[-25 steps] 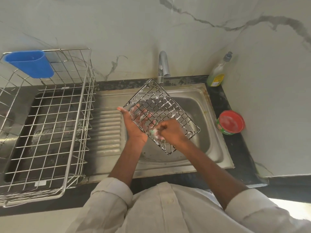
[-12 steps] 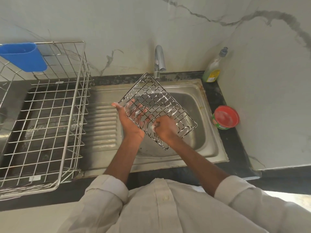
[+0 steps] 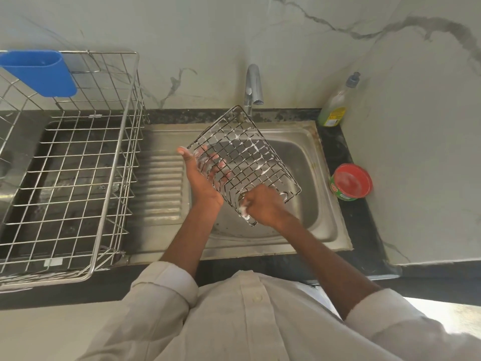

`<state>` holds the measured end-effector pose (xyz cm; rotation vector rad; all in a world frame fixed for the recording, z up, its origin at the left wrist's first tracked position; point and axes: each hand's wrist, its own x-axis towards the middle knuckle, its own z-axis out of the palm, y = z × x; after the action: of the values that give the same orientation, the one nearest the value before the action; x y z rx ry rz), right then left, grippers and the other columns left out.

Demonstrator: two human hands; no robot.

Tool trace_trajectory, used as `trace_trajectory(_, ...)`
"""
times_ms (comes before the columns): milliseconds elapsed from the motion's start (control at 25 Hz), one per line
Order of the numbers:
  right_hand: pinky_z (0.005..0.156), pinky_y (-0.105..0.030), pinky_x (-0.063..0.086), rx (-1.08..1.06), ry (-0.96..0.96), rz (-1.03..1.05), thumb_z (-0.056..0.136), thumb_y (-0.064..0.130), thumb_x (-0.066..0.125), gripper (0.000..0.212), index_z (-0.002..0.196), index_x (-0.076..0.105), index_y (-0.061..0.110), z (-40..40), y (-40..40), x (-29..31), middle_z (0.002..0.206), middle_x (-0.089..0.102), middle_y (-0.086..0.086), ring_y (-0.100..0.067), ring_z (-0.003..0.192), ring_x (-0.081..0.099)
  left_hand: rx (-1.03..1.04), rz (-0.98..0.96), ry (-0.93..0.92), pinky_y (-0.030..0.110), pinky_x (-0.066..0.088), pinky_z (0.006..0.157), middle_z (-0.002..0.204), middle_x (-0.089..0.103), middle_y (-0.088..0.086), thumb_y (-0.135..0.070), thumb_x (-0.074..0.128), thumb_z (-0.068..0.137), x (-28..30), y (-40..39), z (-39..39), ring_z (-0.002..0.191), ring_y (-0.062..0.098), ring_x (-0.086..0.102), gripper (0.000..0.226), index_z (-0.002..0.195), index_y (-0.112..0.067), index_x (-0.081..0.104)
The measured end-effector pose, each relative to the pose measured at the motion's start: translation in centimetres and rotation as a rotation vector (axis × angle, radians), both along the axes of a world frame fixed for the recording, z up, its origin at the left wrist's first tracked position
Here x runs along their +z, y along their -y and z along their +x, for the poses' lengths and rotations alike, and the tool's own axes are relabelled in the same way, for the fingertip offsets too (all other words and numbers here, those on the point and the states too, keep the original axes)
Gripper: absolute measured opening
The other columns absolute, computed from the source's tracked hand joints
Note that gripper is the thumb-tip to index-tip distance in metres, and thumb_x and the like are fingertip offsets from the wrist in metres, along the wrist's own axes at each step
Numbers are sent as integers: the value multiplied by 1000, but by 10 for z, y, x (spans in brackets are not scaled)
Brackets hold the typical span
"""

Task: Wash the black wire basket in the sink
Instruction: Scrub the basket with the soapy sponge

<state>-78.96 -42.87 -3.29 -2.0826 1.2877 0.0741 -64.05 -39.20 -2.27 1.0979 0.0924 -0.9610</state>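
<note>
Scrubbing stage, head view, the only one to hand. You hold the black wire basket [image 3: 244,162] tilted above the sink [image 3: 322,204], one corner up near the tap [image 3: 253,86], the opposite corner low toward you. Your left hand [image 3: 201,175] supports it from behind, palm against the grid, fingers spread and fairly straight, visible through the mesh. Your right hand [image 3: 263,204] is curled tight on something small and foamy at the lower corner; what it is I cannot tell, likely a scrub pad.

Materials: basket is thin dark wire in a square grid with a raised rim, white suds beading along many crossings. Sink is dull brushed steel, ribbed draining board to its left.

No water seems to run from the tap. Judgement: soaping is well along, rinse not yet done. Next move calls for working the pad over the remaining wires and rim, then turning the basket under running water, with a firm grip since soapy wire will be slippery.
</note>
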Motion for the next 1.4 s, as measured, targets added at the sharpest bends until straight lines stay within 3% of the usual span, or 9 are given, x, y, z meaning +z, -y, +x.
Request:
trace_trajectory(240,76,-34,63,-255,112,-83,81,4,71,26,95,82,23,7,11,1,100,79,4,-16,87,74,24,20,-12,56,59,86,110,75,9,-95,45,81,-2,-4,-4,92,27,71,94,128,-20,74)
trace_trajectory(360,57,-23,58,-163,327,-227,91,-3,63,24,97,78,15,29,6,18,84,75,3,-13,63,69,-114,73,-19,42,60,74,118,73,11,-98,41,80,2,-5,-11,99,30,71,103,134,-16,70)
trace_trajectory(440,60,-27,58,-84,400,-380,89,-8,61,22,86,75,9,48,15,30,77,70,2,-14,61,64,-261,69,20,47,60,88,121,74,13,-96,41,83,12,-4,-20,113,34,71,103,133,-11,69)
trace_trajectory(560,60,-35,55,30,324,-517,87,-7,67,20,74,69,8,67,33,30,73,57,5,-15,62,54,-343,69,122,35,56,87,92,68,2,-74,32,102,25,-2,-34,96,17,66,73,105,-10,68)
trace_trajectory(680,62,-30,58,103,259,-591,91,-3,67,16,89,75,11,48,36,17,90,66,2,-15,68,63,-367,102,119,41,57,87,101,73,2,-81,39,91,21,-2,-30,99,19,68,76,110,-16,71)
trace_trajectory(840,65,-24,48,-322,240,-611,94,-8,58,26,113,71,4,36,46,17,123,66,-13,-24,85,71,-394,156,99,58,50,107,118,77,-5,-87,36,92,22,-1,-24,112,24,71,79,130,-27,70)
trace_trajectory(1000,59,-27,50,119,258,-580,87,-8,65,25,101,75,10,50,37,9,100,67,-7,-25,73,68,-410,133,111,31,56,80,89,72,0,-76,35,100,35,6,-32,97,17,66,71,99,-16,71)
trace_trajectory(1240,74,-39,60,-454,134,-617,97,-6,55,30,121,70,4,30,62,16,127,64,-16,-29,90,72,-450,207,198,55,52,103,143,62,-3,-105,45,67,31,7,-28,120,21,67,106,142,-31,56)
trace_trajectory(1400,61,-32,56,-145,238,-604,92,-13,59,24,106,73,0,47,45,6,105,69,-17,-28,78,70,-445,180,260,58,36,121,153,52,-2,-107,52,56,33,10,-39,141,23,49,127,151,-23,45)
